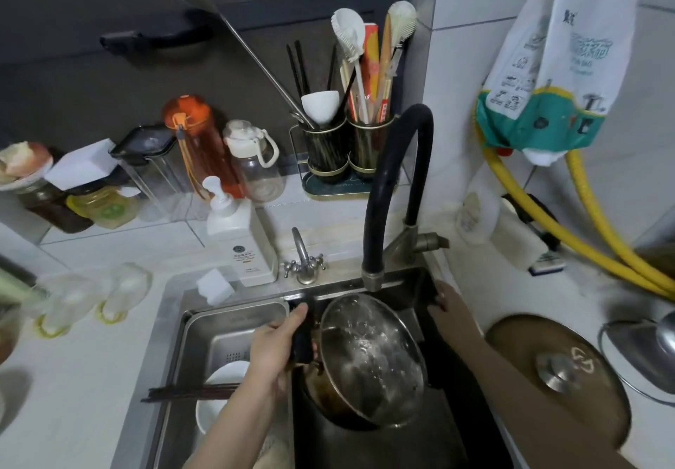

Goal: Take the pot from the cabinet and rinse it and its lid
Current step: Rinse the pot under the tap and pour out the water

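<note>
Nearest, low over the dark steel sink (431,282): round stainless steel pot (369,362), tilted on its side, mouth facing up and right, wet inside, just under the black gooseneck faucet (398,191). Left hand (277,348) clenched on the pot's dark side handle, left of the sink's middle. Right hand (451,304) at the sink's right rim, on the opposite handle; grip unclear. Bronze-tinted glass lid (559,373) flat on the counter (73,377), right of the sink, nearer the right hand.

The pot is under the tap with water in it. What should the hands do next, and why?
Probably tip the pot further to pour the water into the sink. The left hand has its handle, the right hand is at the far side, and the lid on the counter looks unrinsed.
</note>
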### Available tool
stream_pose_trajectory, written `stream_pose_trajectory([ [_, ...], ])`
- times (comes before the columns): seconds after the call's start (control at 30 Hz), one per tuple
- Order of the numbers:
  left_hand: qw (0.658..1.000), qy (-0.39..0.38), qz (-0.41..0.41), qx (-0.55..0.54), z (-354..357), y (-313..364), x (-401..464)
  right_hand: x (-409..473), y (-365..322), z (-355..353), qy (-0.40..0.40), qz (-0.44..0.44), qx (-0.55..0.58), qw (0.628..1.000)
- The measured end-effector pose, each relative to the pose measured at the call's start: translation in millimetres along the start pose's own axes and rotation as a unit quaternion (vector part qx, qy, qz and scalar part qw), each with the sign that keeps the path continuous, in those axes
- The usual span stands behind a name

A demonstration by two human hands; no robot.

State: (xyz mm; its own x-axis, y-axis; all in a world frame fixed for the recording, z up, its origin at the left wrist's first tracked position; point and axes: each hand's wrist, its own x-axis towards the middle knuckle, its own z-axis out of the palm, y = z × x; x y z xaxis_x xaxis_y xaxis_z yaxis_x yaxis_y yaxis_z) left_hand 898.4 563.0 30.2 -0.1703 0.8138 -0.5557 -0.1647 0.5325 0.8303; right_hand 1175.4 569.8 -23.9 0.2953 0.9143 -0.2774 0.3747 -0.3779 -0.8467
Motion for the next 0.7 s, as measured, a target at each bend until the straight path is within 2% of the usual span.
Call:
stream_pose_trajectory([
  [0.1, 1.000, -0.005, -0.004, -0.029, -15.3, 0.9, -1.7, -29.5, 29.0, 18.4, -0.001, 0.077, -0.029, 0.997],
  [0.2, 0.997, -0.029, -0.022, -0.069, -29.5, 0.2, -6.0, -43.6, 36.2, 26.8, 0.029, 0.183, 0.086, 0.979],
  [0.27, 0.994, -0.040, -0.041, -0.092, -42.8, -7.5, -3.9, -44.5, 27.4, 24.9, 0.043, 0.219, 0.152, 0.963],
  [0.33, 0.993, -0.050, -0.070, -0.082, -57.3, -20.4, -0.1, -44.8, 11.3, 17.9, 0.049, 0.211, 0.157, 0.964],
  [0.4, 0.990, -0.070, -0.112, -0.053, -68.8, -35.9, 0.7, -47.8, -10.8, 7.6, 0.043, 0.164, 0.123, 0.978],
  [0.5, 0.975, -0.135, -0.167, 0.054, -78.5, -56.8, -4.3, -58.7, -38.9, -12.2, 0.024, 0.082, 0.098, 0.992],
  [0.6, 0.970, -0.178, -0.136, 0.094, -74.8, -60.3, -7.4, -74.7, -42.1, -32.0, 0.021, 0.045, 0.117, 0.992],
  [0.7, 0.980, -0.171, -0.044, 0.096, -65.5, -45.7, -12.0, -89.4, -22.3, -44.3, 0.039, 0.050, 0.161, 0.985],
])
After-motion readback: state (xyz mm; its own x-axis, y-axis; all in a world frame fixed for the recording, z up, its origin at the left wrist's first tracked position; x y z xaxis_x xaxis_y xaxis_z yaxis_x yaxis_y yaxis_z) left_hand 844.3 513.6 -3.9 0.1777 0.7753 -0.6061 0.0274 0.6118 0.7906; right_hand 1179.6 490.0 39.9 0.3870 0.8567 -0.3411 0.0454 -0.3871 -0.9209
